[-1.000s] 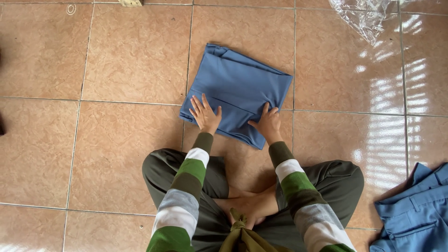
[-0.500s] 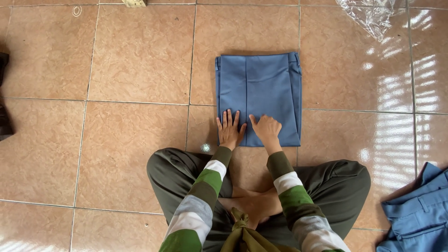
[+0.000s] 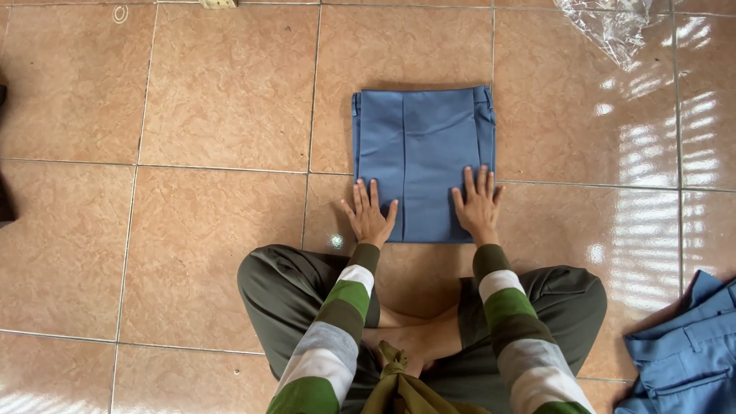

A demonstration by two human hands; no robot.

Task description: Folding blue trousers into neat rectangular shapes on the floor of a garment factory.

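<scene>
A folded blue garment [image 3: 422, 146] lies flat and squared on the tan tiled floor [image 3: 215, 230], right in front of my crossed legs. My left hand [image 3: 369, 215] rests flat with fingers spread on its near left corner. My right hand [image 3: 478, 204] presses flat on its near right corner. Neither hand grips anything. Both sleeves are striped green, grey and white.
Another blue garment [image 3: 682, 353] lies crumpled at the lower right. A crinkled clear plastic wrap [image 3: 609, 23] sits at the top right. A dark object [image 3: 4, 199] shows at the left edge. My legs in dark olive trousers [image 3: 291, 299] are crossed below.
The garment went from lying askew to lying square with the tiles. My hands have moved apart, from the middle of its near edge to its two near corners.
</scene>
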